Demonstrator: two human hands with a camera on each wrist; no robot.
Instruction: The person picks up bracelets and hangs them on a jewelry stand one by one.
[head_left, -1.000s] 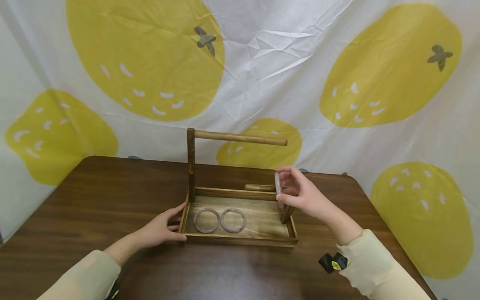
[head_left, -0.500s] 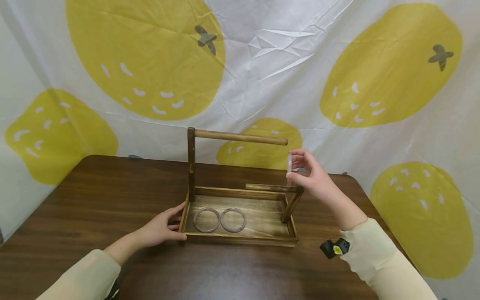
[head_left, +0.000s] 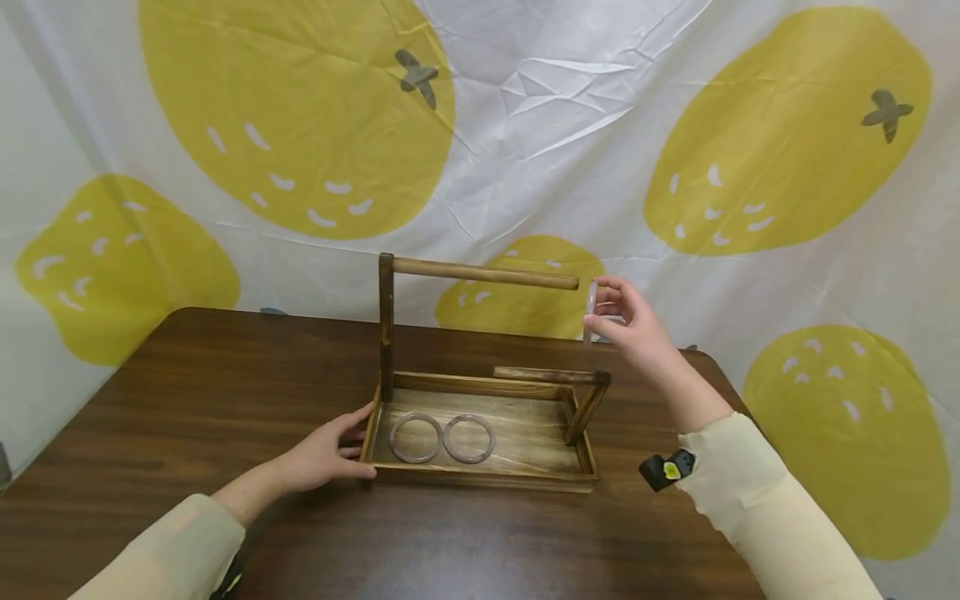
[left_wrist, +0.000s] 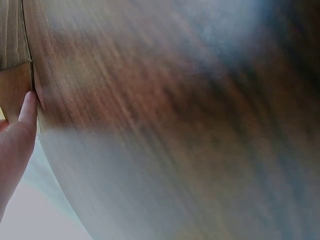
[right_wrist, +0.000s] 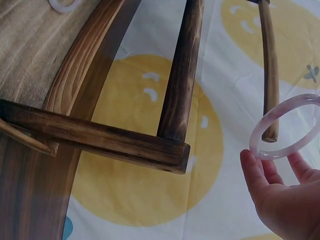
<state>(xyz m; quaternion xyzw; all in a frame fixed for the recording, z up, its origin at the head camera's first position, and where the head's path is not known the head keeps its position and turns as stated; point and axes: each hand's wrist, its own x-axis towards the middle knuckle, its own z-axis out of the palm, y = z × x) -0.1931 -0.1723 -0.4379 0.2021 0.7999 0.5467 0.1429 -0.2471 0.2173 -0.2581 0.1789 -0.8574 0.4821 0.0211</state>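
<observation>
On the bench [head_left: 187, 375], a wooden rack [head_left: 480, 477] sits between two hands, a bangle raised at the free end of its top bar.

Left of the rack, the left hand [head_left: 326, 454] rests against the tray's left end wall, fingers loosely extended and gripping nothing; the left wrist view is mostly a blur of wood grain with one fingertip [left_wrist: 27, 107] touching the tray corner. Inside the rack's tray lie two pale bangles [head_left: 441, 438] side by side, toward its left half. Right of the rack's top bar [head_left: 483, 273], the right hand [head_left: 630, 325] pinches a translucent pink bangle [right_wrist: 287, 127] upright, just beside the bar's free end; the right wrist view shows the bar tip framed within the ring. No readable writing shows anywhere.
</observation>
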